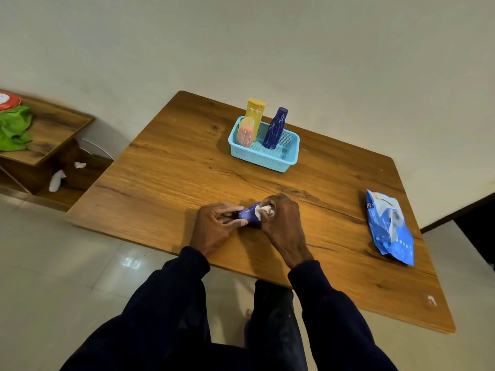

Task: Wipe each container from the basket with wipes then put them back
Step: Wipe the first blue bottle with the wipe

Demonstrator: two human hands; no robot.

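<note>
Left hand [214, 228] grips blue container [249, 214] | right hand [284, 223] pinches wipe [263, 209] on it | basket [259, 159] behind | wipes pack [388, 226] right

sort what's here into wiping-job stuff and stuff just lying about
Job: blue basket, yellow bottle, pink container, dark blue bottle, purple container in left hand, white wipe in right hand, wipes pack.
Lying about: green cloth, red disc, white scraps on side shelf.

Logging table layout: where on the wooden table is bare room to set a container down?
Bare wood lies between the light blue plastic basket and the left hand, left of the basket, and between the right hand and the blue wipes pack. The basket's left end is crowded.
</note>
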